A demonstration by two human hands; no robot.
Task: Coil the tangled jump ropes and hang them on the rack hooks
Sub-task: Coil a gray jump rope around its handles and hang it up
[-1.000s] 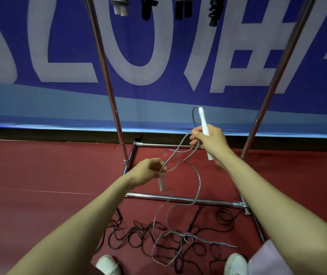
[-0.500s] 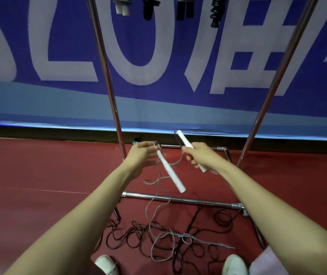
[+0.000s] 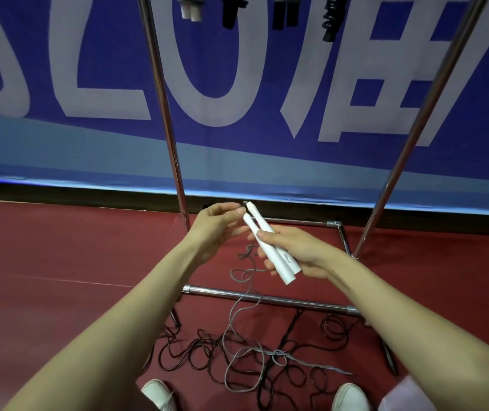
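My right hand (image 3: 293,250) grips the two white handles (image 3: 270,241) of a grey jump rope side by side, their tips pointing up and left. My left hand (image 3: 218,226) sits just left of the handle tips with fingers loosely spread, fingertips touching or almost touching the tips. The grey rope (image 3: 244,295) hangs from below the hands in loops and runs down to the red floor, where it lies mixed into a tangle of black ropes (image 3: 207,351). The chrome rack (image 3: 166,114) stands in front of me.
Several coiled ropes with white and black handles (image 3: 191,7) hang at the top of the rack. The rack's base bars (image 3: 270,298) cross the floor under my hands. A blue banner covers the wall behind. My white shoes (image 3: 157,394) stand at the tangle's near edge.
The two handles were apart, one in each hand; now both lie together in my right hand. My left hand has let go of its handle and opened beside the tips.
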